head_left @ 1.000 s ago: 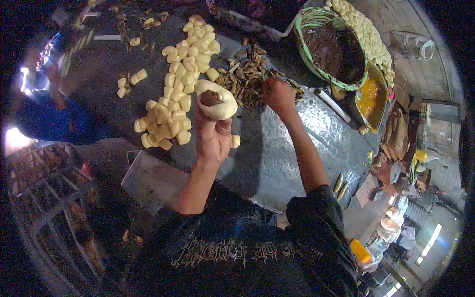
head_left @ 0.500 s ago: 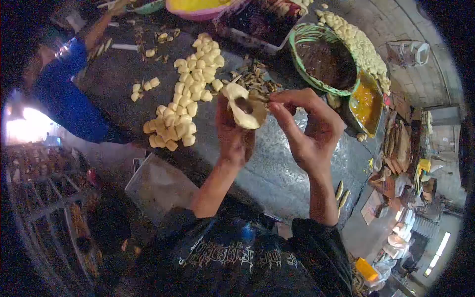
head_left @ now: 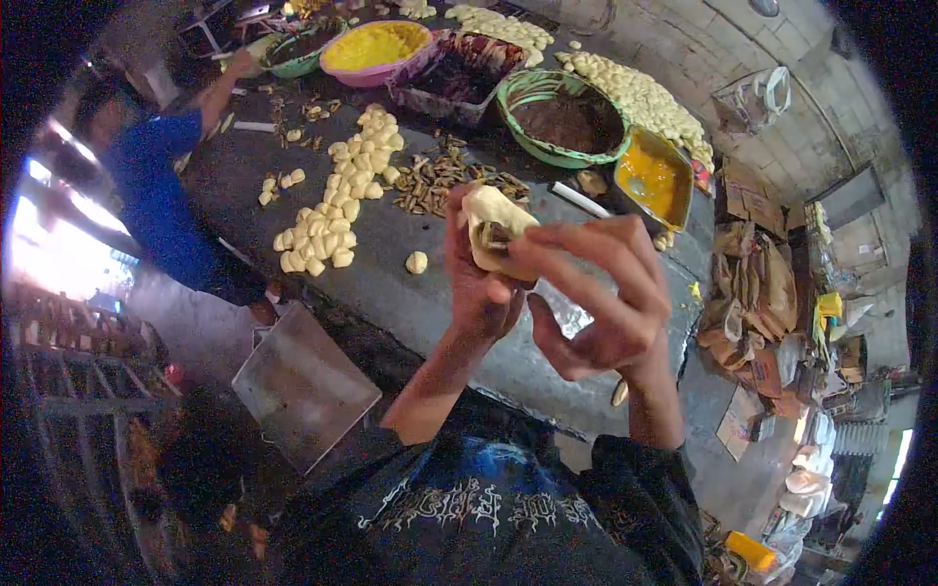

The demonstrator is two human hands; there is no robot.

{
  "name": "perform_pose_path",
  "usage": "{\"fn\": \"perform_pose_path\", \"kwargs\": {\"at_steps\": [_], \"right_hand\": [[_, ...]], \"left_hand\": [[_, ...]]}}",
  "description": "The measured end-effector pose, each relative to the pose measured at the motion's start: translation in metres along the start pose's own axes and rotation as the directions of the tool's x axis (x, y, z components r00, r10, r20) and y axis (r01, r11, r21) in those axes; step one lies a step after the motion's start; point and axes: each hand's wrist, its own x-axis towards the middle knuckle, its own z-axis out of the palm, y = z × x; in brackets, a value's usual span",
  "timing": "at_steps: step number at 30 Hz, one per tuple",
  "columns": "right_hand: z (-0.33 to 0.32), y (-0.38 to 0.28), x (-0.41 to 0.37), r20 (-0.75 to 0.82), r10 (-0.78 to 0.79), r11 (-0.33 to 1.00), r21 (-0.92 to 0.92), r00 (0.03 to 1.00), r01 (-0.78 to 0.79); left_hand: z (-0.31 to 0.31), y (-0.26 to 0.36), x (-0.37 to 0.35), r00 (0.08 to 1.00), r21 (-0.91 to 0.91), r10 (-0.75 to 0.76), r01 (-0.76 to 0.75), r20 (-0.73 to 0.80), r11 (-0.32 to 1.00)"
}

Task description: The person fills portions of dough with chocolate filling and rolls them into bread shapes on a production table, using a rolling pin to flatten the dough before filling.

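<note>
My left hand (head_left: 479, 283) holds a flattened piece of pale dough (head_left: 491, 227) with dark filling inside it, raised above the table. My right hand (head_left: 598, 298) is against the dough from the right, its fingers pinching the dough's edge. Behind the hands a pile of dark sliced filling pieces (head_left: 440, 181) lies on the grey table (head_left: 391, 293). A long heap of small dough lumps (head_left: 337, 200) runs along the table to the left, and one lump (head_left: 417, 262) sits alone near my left wrist.
At the table's far end stand a green bowl of dark paste (head_left: 562, 117), an orange-filled tray (head_left: 653, 181), a pink bowl of yellow filling (head_left: 376, 47) and rows of shaped dough (head_left: 640, 98). A person in blue (head_left: 161, 195) works at the left. A metal tray (head_left: 303, 386) lies below the table.
My right hand has come back from the filling pile to the dough, and both hands have risen closer to me. The dough has gone from open to folded around the filling.
</note>
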Motion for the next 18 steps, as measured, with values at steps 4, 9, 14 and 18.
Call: {"fn": "perform_pose_path", "kwargs": {"at_steps": [4, 9, 14, 18], "right_hand": [[-0.029, -0.016, -0.025, 0.042, -0.183, 0.971, -0.148, 0.982, 0.187], [-0.062, -0.029, -0.036, 0.063, -0.136, 0.986, -0.093, 0.989, 0.141], [-0.071, -0.024, -0.045, 0.09, -0.014, 0.998, -0.064, 0.996, 0.019], [-0.063, -0.016, -0.054, 0.02, 0.091, 0.991, -0.104, 0.996, -0.088]], "left_hand": [[0.043, 0.005, -0.025, 0.998, 0.199, -0.047, 0.053, -0.036, 0.979], [0.06, 0.011, -0.038, 0.987, 0.343, -0.098, 0.048, 0.129, 0.938], [0.059, 0.013, -0.045, 0.935, 0.418, -0.161, 0.015, 0.317, 0.908], [0.058, 0.021, -0.041, 0.914, 0.591, -0.237, -0.004, 0.329, 0.807]]}}
